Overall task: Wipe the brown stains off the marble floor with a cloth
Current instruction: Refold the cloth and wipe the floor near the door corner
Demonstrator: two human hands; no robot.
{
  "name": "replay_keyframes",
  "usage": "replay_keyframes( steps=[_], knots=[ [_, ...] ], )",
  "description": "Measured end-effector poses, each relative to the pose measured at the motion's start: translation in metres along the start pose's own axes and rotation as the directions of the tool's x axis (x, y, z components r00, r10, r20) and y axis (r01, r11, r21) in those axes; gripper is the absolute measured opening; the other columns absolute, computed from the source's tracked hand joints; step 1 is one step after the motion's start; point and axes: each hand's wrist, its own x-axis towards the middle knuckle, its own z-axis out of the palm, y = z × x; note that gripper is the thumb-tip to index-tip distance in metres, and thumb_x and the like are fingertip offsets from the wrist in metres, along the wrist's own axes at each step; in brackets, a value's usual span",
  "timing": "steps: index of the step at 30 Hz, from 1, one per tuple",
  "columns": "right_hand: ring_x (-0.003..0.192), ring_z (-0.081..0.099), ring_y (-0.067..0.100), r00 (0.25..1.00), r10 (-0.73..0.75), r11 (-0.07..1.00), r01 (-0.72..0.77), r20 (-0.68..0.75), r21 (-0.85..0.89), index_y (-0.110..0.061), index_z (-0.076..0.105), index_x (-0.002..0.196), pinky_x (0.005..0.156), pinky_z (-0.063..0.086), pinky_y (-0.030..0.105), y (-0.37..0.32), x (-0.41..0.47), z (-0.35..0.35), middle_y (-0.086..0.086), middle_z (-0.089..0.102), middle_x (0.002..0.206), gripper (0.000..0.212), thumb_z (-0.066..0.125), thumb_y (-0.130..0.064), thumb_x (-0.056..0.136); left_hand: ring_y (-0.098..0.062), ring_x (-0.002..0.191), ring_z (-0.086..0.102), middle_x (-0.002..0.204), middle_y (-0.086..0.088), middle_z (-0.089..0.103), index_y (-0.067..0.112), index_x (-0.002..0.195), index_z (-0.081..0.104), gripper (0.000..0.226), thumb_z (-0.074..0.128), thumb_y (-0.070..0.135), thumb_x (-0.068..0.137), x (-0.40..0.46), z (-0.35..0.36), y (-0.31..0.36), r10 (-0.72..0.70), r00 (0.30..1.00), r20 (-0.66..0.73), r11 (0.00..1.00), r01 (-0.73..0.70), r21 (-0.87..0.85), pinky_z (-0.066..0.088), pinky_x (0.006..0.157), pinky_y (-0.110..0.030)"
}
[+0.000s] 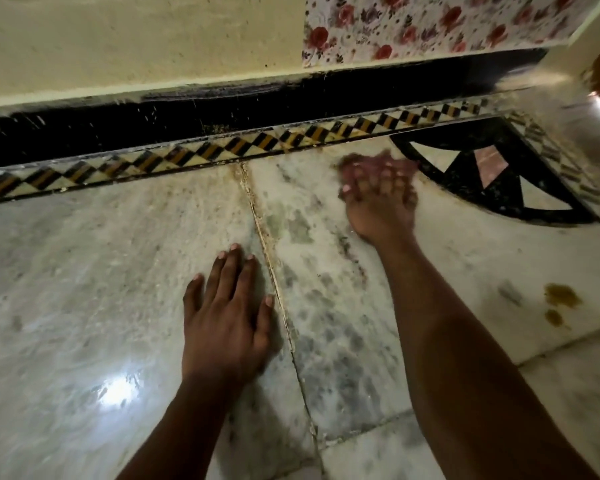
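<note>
I am bracing my left hand (224, 317) flat and released on the marble floor (84, 271), my blurred right hand (378, 195) unreadable, needing firm strokes toward the brown stains (561, 296) at its right.

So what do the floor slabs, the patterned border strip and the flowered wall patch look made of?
Floor slabs: polished marble, apparently; grey veining and a glossy light glare. Border strip: looks like inlaid stone or tile, with black and amber diamonds. Flowered patch: probably printed paper or vinyl; flat and matte.

Home interior: marble floor (84, 271) w/ patterned inlay border (194, 155), floral wallpaper (430, 22), cream wall (136, 39).
</note>
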Motion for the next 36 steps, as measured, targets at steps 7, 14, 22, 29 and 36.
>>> replay_keyframes(
  steps=[7, 14, 22, 29, 36],
  knots=[
    [0.166, -0.004, 0.028, 0.994, -0.103, 0.992, 0.1, -0.034, -0.083, -0.059, -0.003, 0.163, 0.13, 0.005, 0.061, 0.103, -0.122, 0.01, 0.005, -0.008, 0.18, 0.06, 0.02, -0.065, 0.108, -0.016, 0.165, 0.012, 0.178, 0.001, 0.019, 0.016, 0.165, 0.035, 0.069, 0.027, 0.053, 0.107, 0.001, -0.005, 0.003, 0.048, 0.998, 0.036, 0.998, -0.047, -0.028, 0.015, 0.129, -0.052],
    [0.164, -0.018, 0.032, 1.0, 0.023, 1.0, -0.023, -0.004, -0.019, -0.046, 0.001, 0.168, 0.13, -0.006, 0.062, 0.074, -0.068, 0.004, 0.007, -0.014, 0.179, 0.063, 0.019, -0.062, 0.109, -0.018, 0.164, 0.018, 0.177, -0.002, 0.022, 0.017, 0.168, 0.026, 0.07, 0.025, 0.053, 0.107, 0.002, -0.003, 0.001, 0.083, 0.996, 0.032, 0.996, -0.081, -0.048, 0.015, 0.129, -0.052],
    [0.167, -0.002, 0.03, 0.981, 0.129, 0.992, -0.128, -0.146, 0.017, -0.054, 0.011, 0.166, 0.13, -0.002, 0.065, 0.152, -0.122, 0.007, 0.007, -0.001, 0.181, 0.063, 0.011, -0.067, 0.104, -0.024, 0.163, 0.024, 0.175, -0.006, 0.028, 0.015, 0.166, 0.031, 0.069, 0.026, 0.051, 0.107, 0.001, 0.0, 0.002, 0.12, 0.993, 0.016, 0.992, -0.119, -0.049, 0.02, 0.129, -0.052],
    [0.167, 0.005, 0.026, 0.967, -0.253, 0.968, 0.253, -0.03, -0.005, -0.045, 0.02, 0.168, 0.132, 0.011, 0.057, 0.124, -0.181, 0.016, 0.002, 0.009, 0.18, 0.059, 0.023, -0.054, 0.11, -0.03, 0.16, 0.031, 0.175, -0.01, 0.029, 0.014, 0.167, 0.029, 0.068, 0.029, 0.047, 0.108, -0.028, -0.008, 0.017, 0.251, 0.967, 0.041, 0.967, -0.25, -0.04, 0.024, 0.128, -0.054],
    [0.144, 0.037, -0.014, 1.0, -0.016, 0.661, 0.015, -0.006, 0.75, -0.064, 0.054, 0.127, 0.13, 0.024, 0.036, 0.165, -0.361, 0.009, -0.049, 0.054, 0.134, 0.024, 0.052, -0.047, 0.109, -0.015, 0.166, 0.01, 0.18, 0.002, 0.006, 0.019, 0.171, 0.009, 0.074, 0.038, 0.044, 0.108, -0.148, -0.005, 0.07, 0.419, 0.902, 0.106, 0.903, -0.401, -0.156, 0.013, 0.134, -0.043]
  ],
)
